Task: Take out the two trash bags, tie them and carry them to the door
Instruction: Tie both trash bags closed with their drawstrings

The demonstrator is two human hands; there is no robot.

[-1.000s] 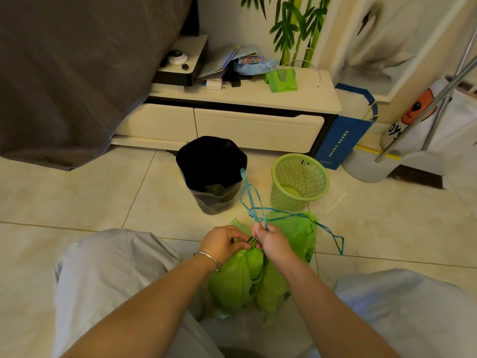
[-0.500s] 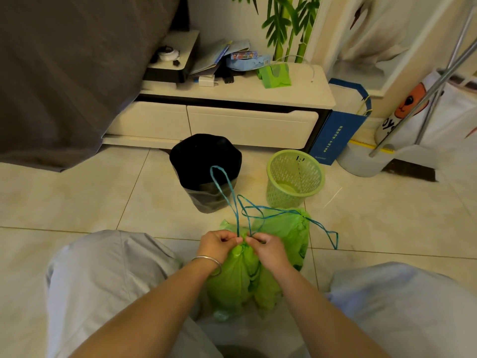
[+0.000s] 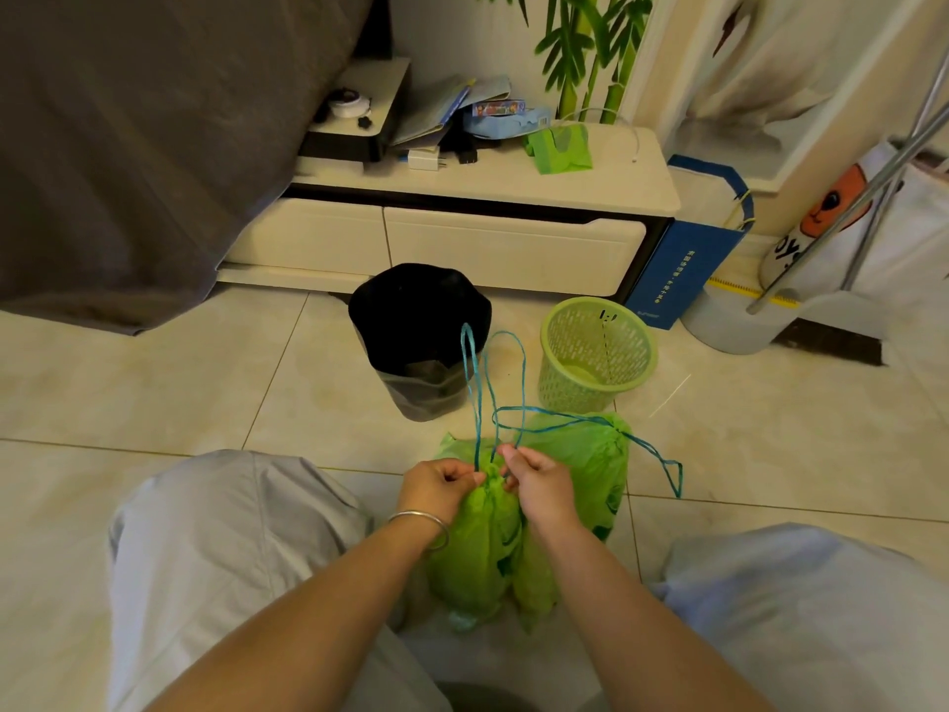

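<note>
Two green trash bags lie on the tiled floor between my knees. The near bag is gathered at its neck. My left hand pinches one strand of its blue drawstring at the neck. My right hand pinches the other strand just beside it. Loops of the string stand up above both hands. The second green bag sits behind and to the right, with its own blue drawstring trailing onto the floor at the right.
A black bin with a dark liner and a green mesh basket stand just beyond the bags. Behind them is a low white cabinet, a blue paper bag and a metal stand. A grey bedcover hangs at left.
The drawstring loops have swung up and toward the left over the black bin. Both hands have stayed at the bag's neck, close together, shifting their pinch on the strands.
</note>
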